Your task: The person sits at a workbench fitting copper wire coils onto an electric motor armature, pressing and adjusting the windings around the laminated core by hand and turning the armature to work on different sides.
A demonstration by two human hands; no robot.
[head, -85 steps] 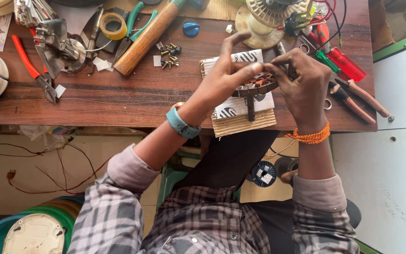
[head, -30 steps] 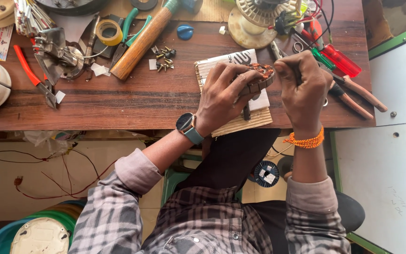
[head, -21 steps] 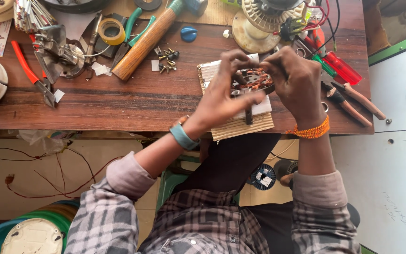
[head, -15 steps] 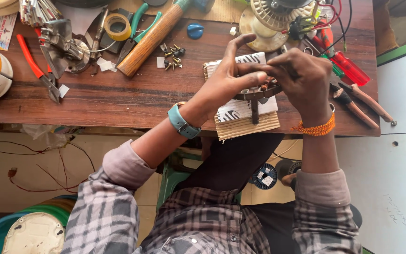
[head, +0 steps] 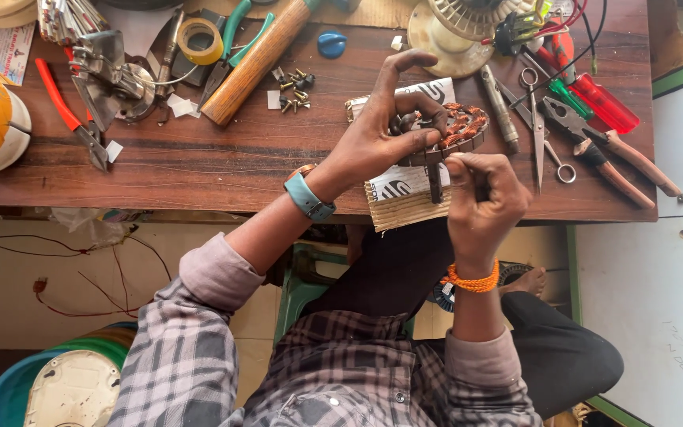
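Gripping the copper-wound motor part (head: 446,133) from above, the left hand (head: 385,130) has its fingers curled down over the windings and its thumb pressed along the near edge, index finger lifted clear; the part sits just over a ridged piece of cardboard (head: 401,207) at the front edge of the wooden workbench (head: 199,170), its dark shaft pointing down toward the person. The right hand (head: 480,194) has dropped; half a second ago it lay on top of the part with the left hand, and now it sits below it, closed in a loose fist, finger and thumb pinched together at the shaft or at something thin beside it; which of the two I cannot tell, since the fingers hide it. So the hands have gone from both covering the windings to one steadying and one working at the lower end; to my eye that looks like fine work at the shaft end rather than on the coils.

About the hands: scissors (head: 537,119) and pliers (head: 606,150) lie just to the right of the part, a red-handled screwdriver (head: 594,99) beyond them; a wooden hammer handle (head: 254,63), a roll of tape (head: 199,39) and a scatter of small screws (head: 294,85) lie to the left, well apart from both hands.
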